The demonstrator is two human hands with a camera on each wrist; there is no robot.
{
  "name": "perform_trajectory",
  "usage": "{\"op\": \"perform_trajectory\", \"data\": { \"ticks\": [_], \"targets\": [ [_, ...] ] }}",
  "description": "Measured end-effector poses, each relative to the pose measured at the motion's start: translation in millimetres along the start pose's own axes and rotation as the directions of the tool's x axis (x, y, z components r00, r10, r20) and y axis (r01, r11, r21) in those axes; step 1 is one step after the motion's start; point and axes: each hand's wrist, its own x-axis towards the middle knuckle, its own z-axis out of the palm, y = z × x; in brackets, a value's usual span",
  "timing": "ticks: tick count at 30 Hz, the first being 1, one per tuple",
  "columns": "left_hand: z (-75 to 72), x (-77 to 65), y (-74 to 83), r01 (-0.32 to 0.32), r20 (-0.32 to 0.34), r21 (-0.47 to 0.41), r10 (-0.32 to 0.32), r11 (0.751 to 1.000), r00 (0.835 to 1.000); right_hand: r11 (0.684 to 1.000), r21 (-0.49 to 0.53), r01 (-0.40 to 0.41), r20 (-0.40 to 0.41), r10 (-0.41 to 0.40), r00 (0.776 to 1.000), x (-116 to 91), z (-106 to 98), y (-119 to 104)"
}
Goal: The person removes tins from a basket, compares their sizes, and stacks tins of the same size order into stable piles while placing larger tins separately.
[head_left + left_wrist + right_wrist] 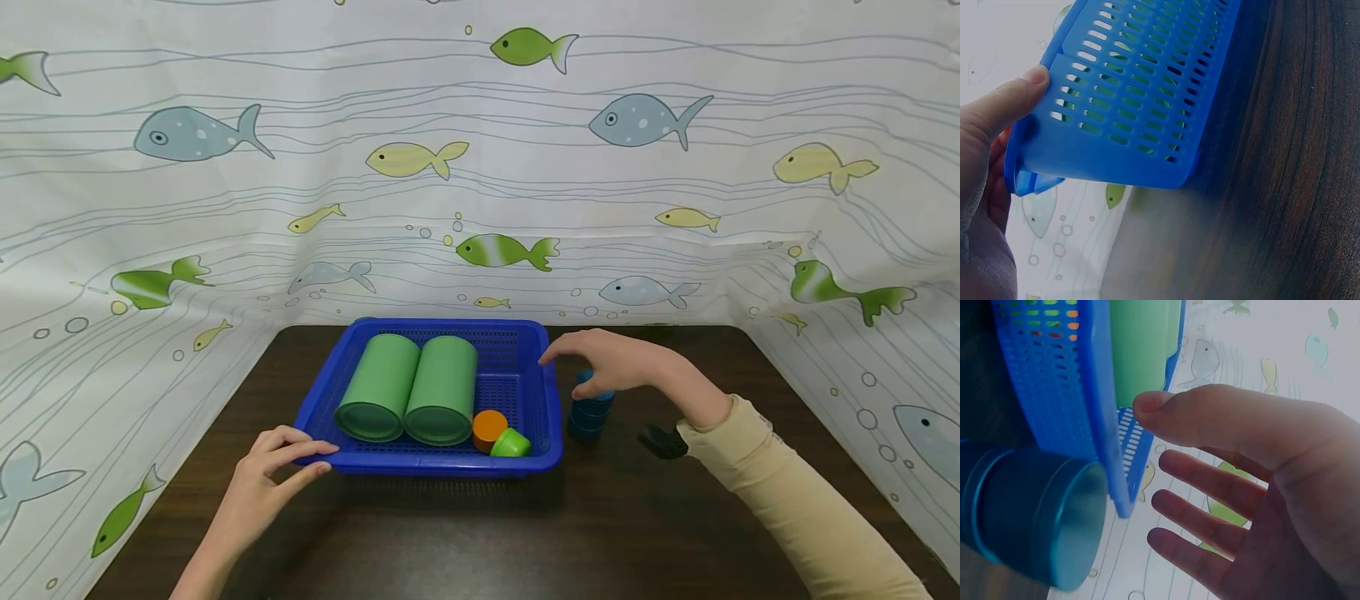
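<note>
A blue plastic basket [450,462] with slotted walls stands on the dark table. My left hand [262,475] pinches its near-left corner; in the left wrist view the thumb [1019,94] presses the outside of the rim, and the other fingers are partly hidden behind it. Just right of the basket stands a blue ribbed cup [588,418], open at the top. Over this cup hovers my right hand [615,358], its fingers spread and holding nothing. In the right wrist view the cup [1035,512] lies apart from the fingers.
Inside the basket, two large green cylinders [378,383] lie side by side. An orange round piece [490,427] and a small bright green cup [512,443] sit in its near-right corner. A fish-patterned sheet [420,200] encloses the table [480,542] at the back and sides.
</note>
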Motion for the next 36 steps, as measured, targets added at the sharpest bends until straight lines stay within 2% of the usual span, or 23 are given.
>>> {"op": "perform_trajectory", "data": {
  "ticks": [6,12,18,24,36],
  "targets": [
    [0.5,-0.3,-1.3,-0.003,-0.001,-0.007,0.003,1.0,1.0,0.999,-0.007,0.034,0.013,-0.034,0.999,14,-3,-10],
    [0.2,-0.3,-0.9,-0.004,-0.002,-0.004,0.004,1.0,1.0,1.0,-0.006,0.019,0.064,-0.019,0.998,29,-3,-21],
    [0.1,-0.1,-0.1,-0.003,-0.004,-0.003,0.003,1.0,1.0,0.998,-0.021,0.054,0.107,-0.052,0.993,45,2,-30],
    [0.1,-0.1,0.6,0.003,0.0,-0.006,-0.003,1.0,1.0,0.995,-0.017,0.096,0.179,-0.091,0.98,59,11,-39],
    [-0.5,-0.1,-0.3,-0.006,-0.01,0.002,0.006,1.0,1.0,0.992,-0.03,0.123,0.295,-0.109,0.949,76,28,-49]
  ]
}}
